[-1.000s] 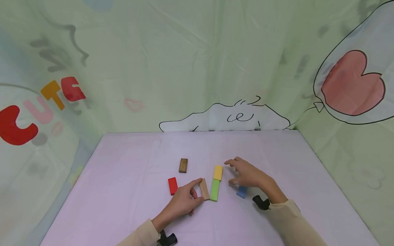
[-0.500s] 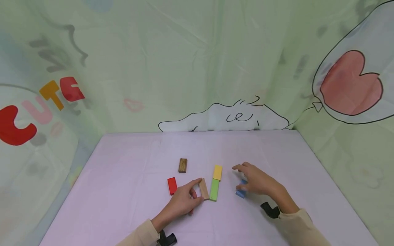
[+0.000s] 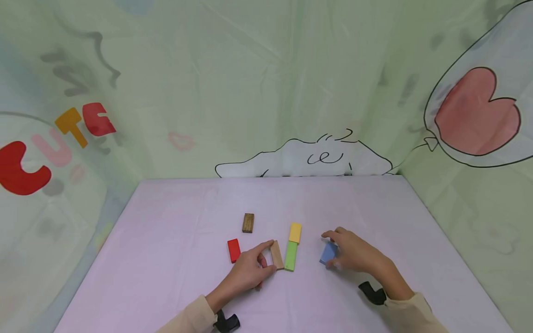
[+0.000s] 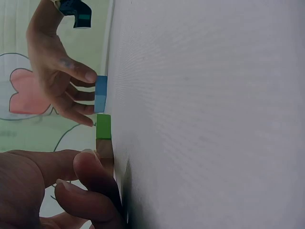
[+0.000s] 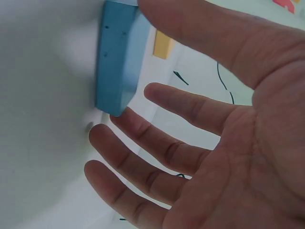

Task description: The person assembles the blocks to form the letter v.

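Note:
My left hand (image 3: 250,269) pinches a light wooden block (image 3: 276,255) by its two ends between thumb and index finger. Just right of it lies a green block (image 3: 290,256), its near end close to the wooden one, with a yellow block (image 3: 295,232) against its far end. Over on the right, my right hand (image 3: 358,252) is spread around a blue block (image 3: 328,253) lying on the table. The right wrist view has the thumb at one end of that blue block (image 5: 116,59), while the index finger stands apart from it.
A red block (image 3: 234,250) lies left of my left hand, and a dark brown block (image 3: 248,223) farther back. All rest on a pale cloth-covered table (image 3: 175,217). Printed curtains (image 3: 250,92) rise behind and beside it. Black wrist mounts (image 3: 372,293) sit below each hand.
My right hand has moved right and nearer to me, from beside the yellow block to around the blue block. The left hand and wooden block have stayed in place.

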The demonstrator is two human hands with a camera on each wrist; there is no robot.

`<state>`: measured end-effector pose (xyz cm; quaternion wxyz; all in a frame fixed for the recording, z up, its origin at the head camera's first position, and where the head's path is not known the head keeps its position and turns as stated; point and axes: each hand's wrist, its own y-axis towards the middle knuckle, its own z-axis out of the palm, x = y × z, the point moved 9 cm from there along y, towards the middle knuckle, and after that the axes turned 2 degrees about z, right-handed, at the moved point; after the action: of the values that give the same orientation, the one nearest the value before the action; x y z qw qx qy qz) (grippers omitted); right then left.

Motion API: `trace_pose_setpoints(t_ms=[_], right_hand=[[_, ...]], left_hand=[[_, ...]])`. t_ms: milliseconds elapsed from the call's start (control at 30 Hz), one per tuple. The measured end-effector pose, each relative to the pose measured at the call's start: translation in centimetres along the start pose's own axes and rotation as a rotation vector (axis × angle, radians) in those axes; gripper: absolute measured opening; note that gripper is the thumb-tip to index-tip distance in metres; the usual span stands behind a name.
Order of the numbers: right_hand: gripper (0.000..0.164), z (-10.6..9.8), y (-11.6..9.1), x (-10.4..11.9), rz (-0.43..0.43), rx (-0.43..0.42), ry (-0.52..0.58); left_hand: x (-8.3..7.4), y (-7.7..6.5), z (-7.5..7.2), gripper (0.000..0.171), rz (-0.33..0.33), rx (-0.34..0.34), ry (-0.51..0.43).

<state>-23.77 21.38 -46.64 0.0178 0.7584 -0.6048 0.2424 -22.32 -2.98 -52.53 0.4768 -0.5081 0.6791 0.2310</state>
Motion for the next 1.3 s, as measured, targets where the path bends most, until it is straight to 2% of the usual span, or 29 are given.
trace_pose_setpoints(t_ms=[333, 867, 1133, 1300], right_hand=[[0.075, 0.5, -0.9, -0.2, 0.007, -0.045, -0.068], [0.072, 0.5, -1.4, 0.1, -0.008, -0.100, -0.079], [0.072, 0.3, -1.4, 0.4, -0.013, -0.118, -0.126], [0.071, 0.4, -1.4, 0.4, -0.016, -0.118, -0.110]], left_hand=[[0.0, 0.0, 0.0, 0.067, 0.005, 0.004, -0.005], [-0.2, 0.0, -0.1, 0.067, 0.020, 0.002, 0.011], [-0.3, 0.1, -0.1, 0.066, 0.019, -0.006, 0.022], [-0.2, 0.0, 0.0, 0.066, 0.009, -0.003, 0.020]])
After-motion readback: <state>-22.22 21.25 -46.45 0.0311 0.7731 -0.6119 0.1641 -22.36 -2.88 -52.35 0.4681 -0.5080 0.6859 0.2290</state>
